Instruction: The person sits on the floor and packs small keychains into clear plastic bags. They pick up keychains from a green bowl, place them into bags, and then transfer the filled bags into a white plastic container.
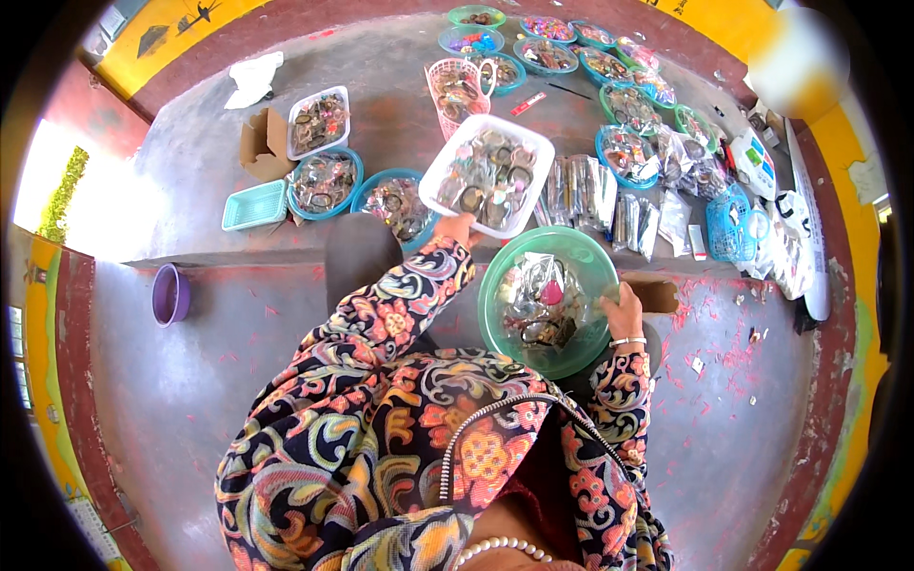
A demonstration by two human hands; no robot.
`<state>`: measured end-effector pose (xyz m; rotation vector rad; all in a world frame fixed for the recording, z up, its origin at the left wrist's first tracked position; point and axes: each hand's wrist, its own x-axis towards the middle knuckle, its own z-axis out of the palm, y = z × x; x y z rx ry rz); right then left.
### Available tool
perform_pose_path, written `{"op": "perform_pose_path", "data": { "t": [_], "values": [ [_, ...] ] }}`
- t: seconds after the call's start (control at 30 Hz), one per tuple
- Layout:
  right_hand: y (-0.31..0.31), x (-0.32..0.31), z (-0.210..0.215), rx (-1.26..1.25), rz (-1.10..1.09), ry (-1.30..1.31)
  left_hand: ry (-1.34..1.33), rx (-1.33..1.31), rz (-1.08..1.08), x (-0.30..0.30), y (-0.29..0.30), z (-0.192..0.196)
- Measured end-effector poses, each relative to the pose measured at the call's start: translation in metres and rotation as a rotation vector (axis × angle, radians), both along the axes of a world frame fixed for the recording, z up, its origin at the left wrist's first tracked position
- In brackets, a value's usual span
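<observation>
My left hand (457, 228) is closed on the near corner of a white plastic basket (433, 195), which tilts toward me over the raised platform's edge. Inside it lie several small items in clear plastic bags (490, 181), some of them dark and ring-shaped. Beside it, my right hand (624, 312) grips the right rim of a round green basin (493, 314) held over my lap. More clear-bagged pieces (543, 300) fill the basin's bottom, one of them bright pink. The fingertips under both rims are partly hidden.
Two blue baskets (354, 171) of bagged items, a turquoise tray (255, 206) and an open cardboard box (264, 143) stand left on the platform (205, 152). Bundled packets (579, 190) and several filled baskets lie right. A purple tub (171, 295) sits on the floor.
</observation>
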<state>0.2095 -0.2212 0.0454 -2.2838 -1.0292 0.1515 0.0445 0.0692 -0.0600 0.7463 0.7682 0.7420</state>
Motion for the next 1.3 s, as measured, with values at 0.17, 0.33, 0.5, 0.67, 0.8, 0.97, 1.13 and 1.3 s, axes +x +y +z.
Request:
{"op": "perform_pose_path", "data": {
  "t": [0.17,0.33,0.5,0.67,0.8,0.97,1.13,1.3],
  "values": [
    [-0.003,-0.014,0.010,-0.036,-0.026,-0.062,0.807,1.209,-0.478,0.005,-0.017,-0.089],
    [0.003,-0.023,0.018,-0.053,-0.029,-0.035,0.615,0.739,-0.474,-0.002,-0.039,-0.103],
    [0.007,-0.027,0.021,-0.093,-0.044,-0.034,0.519,0.566,-0.474,0.002,-0.045,-0.107],
    [0.009,-0.029,0.019,-0.064,-0.018,-0.055,0.345,0.336,-0.566,-0.001,-0.046,-0.108],
    [0.016,-0.030,0.022,-0.098,-0.001,0.018,0.195,0.133,-0.638,-0.010,-0.049,-0.110],
    [0.027,-0.023,0.014,-0.109,0.064,0.000,0.117,-0.043,-0.579,-0.029,-0.033,-0.117],
    [0.041,-0.022,0.011,-0.113,0.132,-0.061,0.763,0.162,-0.097,-0.073,0.002,-0.139],
    [0.048,-0.021,0.008,-0.119,0.176,-0.056,1.231,0.303,0.086,-0.083,0.029,-0.159]
  ]
}}
